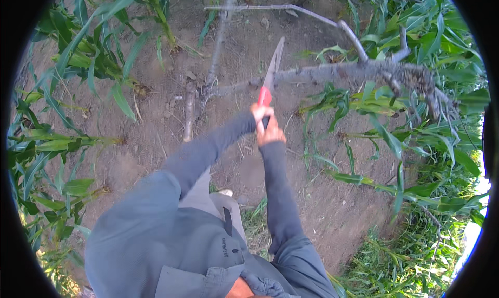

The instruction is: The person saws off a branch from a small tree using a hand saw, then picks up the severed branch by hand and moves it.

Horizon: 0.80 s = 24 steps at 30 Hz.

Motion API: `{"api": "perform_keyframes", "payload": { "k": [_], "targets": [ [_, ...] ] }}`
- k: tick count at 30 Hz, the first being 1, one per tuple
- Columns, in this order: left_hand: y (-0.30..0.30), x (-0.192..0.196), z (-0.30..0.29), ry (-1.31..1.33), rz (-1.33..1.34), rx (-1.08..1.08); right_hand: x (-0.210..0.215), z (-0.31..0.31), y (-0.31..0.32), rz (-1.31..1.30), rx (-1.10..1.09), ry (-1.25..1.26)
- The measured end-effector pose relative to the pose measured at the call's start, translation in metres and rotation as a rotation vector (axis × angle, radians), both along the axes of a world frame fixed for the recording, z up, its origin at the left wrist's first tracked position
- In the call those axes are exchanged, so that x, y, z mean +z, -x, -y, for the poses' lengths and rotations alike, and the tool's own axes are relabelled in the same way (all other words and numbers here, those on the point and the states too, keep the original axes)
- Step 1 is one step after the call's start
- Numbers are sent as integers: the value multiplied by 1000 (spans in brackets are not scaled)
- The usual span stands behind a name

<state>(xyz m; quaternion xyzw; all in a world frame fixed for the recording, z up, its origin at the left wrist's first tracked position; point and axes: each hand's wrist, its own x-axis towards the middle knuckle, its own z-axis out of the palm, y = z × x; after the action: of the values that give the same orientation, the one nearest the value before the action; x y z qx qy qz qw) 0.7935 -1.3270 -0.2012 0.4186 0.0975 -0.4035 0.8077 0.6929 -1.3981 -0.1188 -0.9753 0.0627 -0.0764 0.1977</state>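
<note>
A hand saw (275,64) with a red and black handle points away from me, its long blade lying across a grey branch (312,73). My left hand (260,112) is closed round the handle just behind its red part. Nearer to me, my right hand (271,133) is wrapped round the black rear of the same handle. Blade and branch meet a short way right of the fork where the branch joins a thinner upright limb (220,38). The saw teeth are too small to make out.
A short stub of wood (189,108) runs toward me left of the saw. Thin twigs (312,14) arch above the branch, which reaches into a gnarled end (416,79) at the right. Leafy corn plants (93,59) stand on both sides of the bare soil (150,111).
</note>
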Motion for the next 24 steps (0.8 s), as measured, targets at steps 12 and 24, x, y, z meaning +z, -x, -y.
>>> {"api": "perform_keyframes", "payload": {
  "k": [12,24],
  "targets": [
    [50,3,-2,148,-149,43,36,-12,35,-155,-59,-80],
    [116,36,-7,168,-230,117,20,-3,88,-193,-57,-27]
  ]
}}
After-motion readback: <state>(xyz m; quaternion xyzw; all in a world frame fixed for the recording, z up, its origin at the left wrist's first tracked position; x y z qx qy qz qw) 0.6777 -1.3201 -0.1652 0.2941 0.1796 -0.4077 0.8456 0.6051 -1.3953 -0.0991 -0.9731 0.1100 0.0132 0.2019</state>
